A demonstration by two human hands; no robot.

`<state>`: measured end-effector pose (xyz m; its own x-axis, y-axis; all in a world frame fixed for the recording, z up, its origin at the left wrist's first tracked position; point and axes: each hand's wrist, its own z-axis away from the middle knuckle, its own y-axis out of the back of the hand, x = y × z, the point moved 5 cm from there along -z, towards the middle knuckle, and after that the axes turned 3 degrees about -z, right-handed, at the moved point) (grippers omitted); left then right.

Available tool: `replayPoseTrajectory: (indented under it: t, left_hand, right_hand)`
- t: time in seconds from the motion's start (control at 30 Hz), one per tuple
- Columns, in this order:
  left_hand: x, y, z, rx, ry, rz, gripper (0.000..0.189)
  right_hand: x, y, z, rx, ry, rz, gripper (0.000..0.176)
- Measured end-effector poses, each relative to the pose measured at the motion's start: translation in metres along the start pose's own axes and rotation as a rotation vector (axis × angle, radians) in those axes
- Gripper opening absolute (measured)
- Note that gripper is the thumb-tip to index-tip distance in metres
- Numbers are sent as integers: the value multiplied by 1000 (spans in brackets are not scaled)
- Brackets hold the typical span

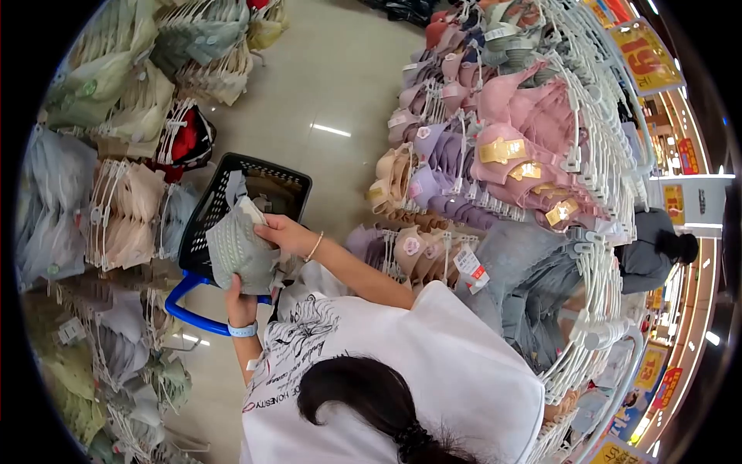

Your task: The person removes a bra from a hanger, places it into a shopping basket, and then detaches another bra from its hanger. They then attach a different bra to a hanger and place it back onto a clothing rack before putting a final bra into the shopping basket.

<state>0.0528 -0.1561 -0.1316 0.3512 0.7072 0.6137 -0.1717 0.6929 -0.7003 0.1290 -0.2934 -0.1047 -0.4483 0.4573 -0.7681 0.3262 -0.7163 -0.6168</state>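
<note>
A pale grey-green bra (236, 243) with textured cups is between my two hands, over the near end of a black shopping basket (270, 165). My right hand (284, 234), with a beaded bracelet at the wrist, pinches the bra's upper right edge. Along its lower edge my left hand (240, 300) grips the fabric, a light blue watch on that wrist. The basket has a blue handle (182, 300), close to my left hand. Some items lie inside the basket, partly hidden by the bra.
Racks of hanging bras stand on both sides, with pink bras (525, 116) at the right and peach bras (127, 213) at the left. A tiled aisle floor (332, 93) runs ahead. A person in dark clothes (653, 243) stands beyond the right rack.
</note>
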Motion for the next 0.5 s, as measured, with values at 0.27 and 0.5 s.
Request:
replayPoseTrajectory:
  t: [0.27,0.5]
  left_hand:
    - [8,-20,-13,11,4,-96,44]
    - [30,2,3,115,-151,-445,44]
  right_hand:
    - [10,54,-3,346,293,238,21]
    - [-6,9,8,27,-69,129,48]
